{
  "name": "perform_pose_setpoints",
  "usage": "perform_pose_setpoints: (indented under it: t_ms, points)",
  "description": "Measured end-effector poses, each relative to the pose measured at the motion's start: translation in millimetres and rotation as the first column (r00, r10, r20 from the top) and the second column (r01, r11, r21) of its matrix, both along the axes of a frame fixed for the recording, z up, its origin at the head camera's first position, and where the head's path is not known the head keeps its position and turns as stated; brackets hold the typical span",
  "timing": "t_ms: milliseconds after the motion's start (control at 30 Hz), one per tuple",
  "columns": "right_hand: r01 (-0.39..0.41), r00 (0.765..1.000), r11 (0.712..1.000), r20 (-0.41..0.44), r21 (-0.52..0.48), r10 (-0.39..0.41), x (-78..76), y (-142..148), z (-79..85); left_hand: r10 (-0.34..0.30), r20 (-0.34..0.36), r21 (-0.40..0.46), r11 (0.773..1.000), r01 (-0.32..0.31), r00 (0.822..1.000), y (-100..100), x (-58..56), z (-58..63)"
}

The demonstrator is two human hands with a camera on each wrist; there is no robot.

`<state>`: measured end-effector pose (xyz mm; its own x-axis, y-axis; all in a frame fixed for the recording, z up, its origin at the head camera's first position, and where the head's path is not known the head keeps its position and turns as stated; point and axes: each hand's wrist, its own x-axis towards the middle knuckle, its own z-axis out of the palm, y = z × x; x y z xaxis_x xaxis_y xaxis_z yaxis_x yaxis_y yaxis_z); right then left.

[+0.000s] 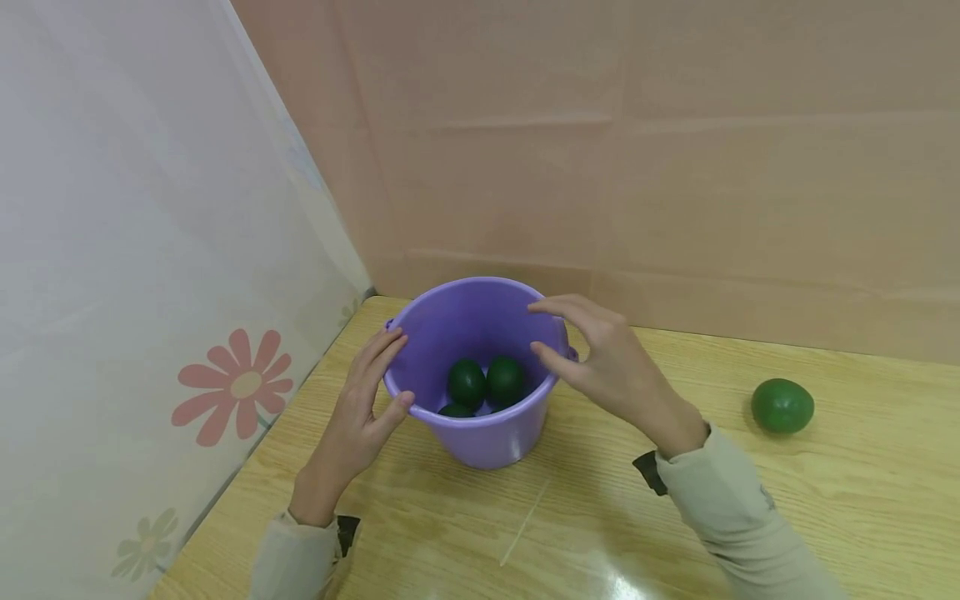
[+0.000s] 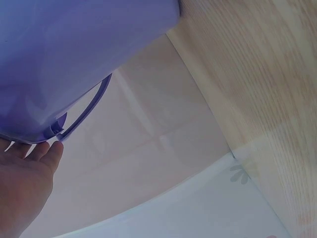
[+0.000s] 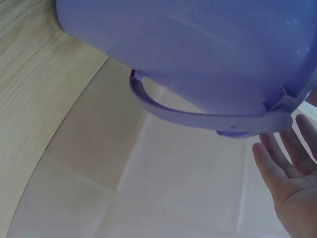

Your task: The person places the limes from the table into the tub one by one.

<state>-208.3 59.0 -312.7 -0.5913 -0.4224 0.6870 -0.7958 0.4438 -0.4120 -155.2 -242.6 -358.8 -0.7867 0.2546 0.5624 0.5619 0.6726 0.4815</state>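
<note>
A purple bucket (image 1: 491,437) stands on the wooden table, its mouth tilted toward the head camera. Several dark green, smooth round objects (image 1: 467,384) lie at its bottom, one partly hidden by the front rim. My left hand (image 1: 352,421) is at the bucket's left rim, fingertips touching it and thumb near the front edge. On the other side my right hand (image 1: 611,362) hovers with spread, slightly bent fingers over the right rim. The right wrist view shows its fingers (image 3: 270,166) beside the bucket's purple handle (image 3: 198,119), gripping nothing.
A green egg-shaped object (image 1: 782,406) lies on the wooden table (image 1: 862,492) to the right. A brown paper-like covering (image 1: 675,167) rises behind the table. At the left hangs a white sheet (image 1: 135,208) printed with flowers.
</note>
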Motion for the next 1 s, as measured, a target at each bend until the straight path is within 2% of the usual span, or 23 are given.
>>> perform_pose_setpoints:
  t_ms: [300, 733, 1000]
  points:
    - [0.02, 1.0, 1.0, -0.011, -0.003, -0.02, 2.1, 14.2, -1.1, 0.002, 0.0, 0.0, 1.0, -0.002, 1.0, -0.8, 0.3, 0.1]
    - [0.102, 0.995, 0.994, -0.009, 0.03, -0.102, 2.8, 38.5, -4.1, 0.006, 0.004, 0.003, 1.0, -0.006, 1.0, 0.4, 0.8, 1.3]
    - [0.124, 0.992, 0.991, 0.003, 0.045, -0.124, 3.6, 50.5, -7.8, -0.005, 0.001, 0.012, 1.0, 0.005, 1.0, 0.2, 0.0, 0.1]
